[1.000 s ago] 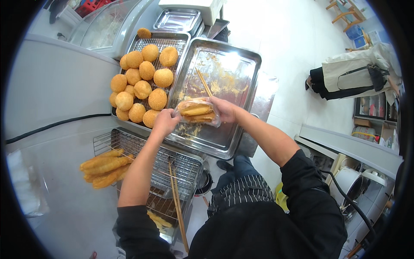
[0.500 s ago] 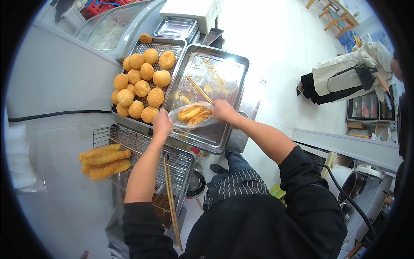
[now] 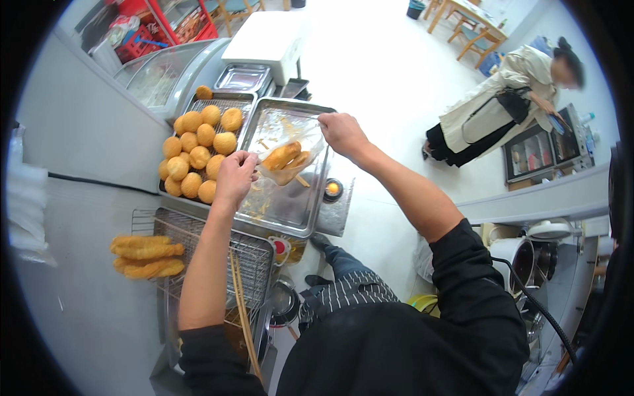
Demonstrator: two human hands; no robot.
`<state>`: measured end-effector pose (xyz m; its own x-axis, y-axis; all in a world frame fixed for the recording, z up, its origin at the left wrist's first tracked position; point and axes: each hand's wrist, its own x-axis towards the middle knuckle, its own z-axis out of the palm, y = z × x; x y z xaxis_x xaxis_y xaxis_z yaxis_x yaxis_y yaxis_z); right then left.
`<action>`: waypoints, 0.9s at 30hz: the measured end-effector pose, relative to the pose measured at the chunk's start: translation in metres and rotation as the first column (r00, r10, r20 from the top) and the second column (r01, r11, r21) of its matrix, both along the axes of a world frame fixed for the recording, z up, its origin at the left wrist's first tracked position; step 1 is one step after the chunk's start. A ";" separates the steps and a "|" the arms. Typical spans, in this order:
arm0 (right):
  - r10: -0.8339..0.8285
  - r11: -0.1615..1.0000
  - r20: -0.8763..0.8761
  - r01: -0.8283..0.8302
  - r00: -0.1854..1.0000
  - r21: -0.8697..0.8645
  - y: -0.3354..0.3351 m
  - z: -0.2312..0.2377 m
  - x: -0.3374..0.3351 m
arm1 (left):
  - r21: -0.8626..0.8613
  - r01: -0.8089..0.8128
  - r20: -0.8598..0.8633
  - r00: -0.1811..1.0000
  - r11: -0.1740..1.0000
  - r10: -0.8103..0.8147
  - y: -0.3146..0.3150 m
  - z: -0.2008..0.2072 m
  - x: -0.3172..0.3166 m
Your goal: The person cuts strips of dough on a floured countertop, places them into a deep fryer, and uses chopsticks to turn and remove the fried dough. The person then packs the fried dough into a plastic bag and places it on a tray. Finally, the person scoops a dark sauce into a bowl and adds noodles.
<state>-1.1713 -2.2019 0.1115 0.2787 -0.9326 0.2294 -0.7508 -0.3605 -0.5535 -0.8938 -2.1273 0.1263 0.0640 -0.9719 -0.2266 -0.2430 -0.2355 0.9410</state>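
Holding bag (image 3: pixel 310 141) of fried dough (image 3: pixel 282 156)

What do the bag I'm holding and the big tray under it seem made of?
The bag looks like thin, clear plastic: the fried dough pieces show through. The tray is probably stainless steel, shiny silver-grey with light glinting along its rim.

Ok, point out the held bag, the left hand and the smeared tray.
Bag (image 3: pixel 311 139): head view, clear film at its upper right.
Left hand (image 3: pixel 236 175): head view, back of the hand.
Smeared tray (image 3: pixel 289 207): head view, bare metal of its lower half.
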 end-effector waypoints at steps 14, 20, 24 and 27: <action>-0.180 0.857 0.522 -0.128 0.834 0.500 -0.077 -0.008 -0.094 | 0.253 0.021 -0.753 0.632 0.967 0.183 -0.007 -0.044 -0.209; -0.084 0.891 0.417 -0.119 0.905 0.439 -0.103 -0.052 -0.109 | 0.307 -0.101 -0.730 0.613 0.946 0.302 -0.020 -0.088 -0.228; 0.066 0.922 0.138 -0.113 0.988 0.371 -0.108 -0.065 -0.103 | 0.320 -0.112 -0.666 0.680 0.941 0.308 -0.017 -0.108 -0.231; 0.110 0.926 0.157 -0.159 0.981 0.342 -0.107 -0.065 -0.099 | 0.321 -0.101 -0.586 0.760 0.942 0.282 -0.016 -0.115 -0.238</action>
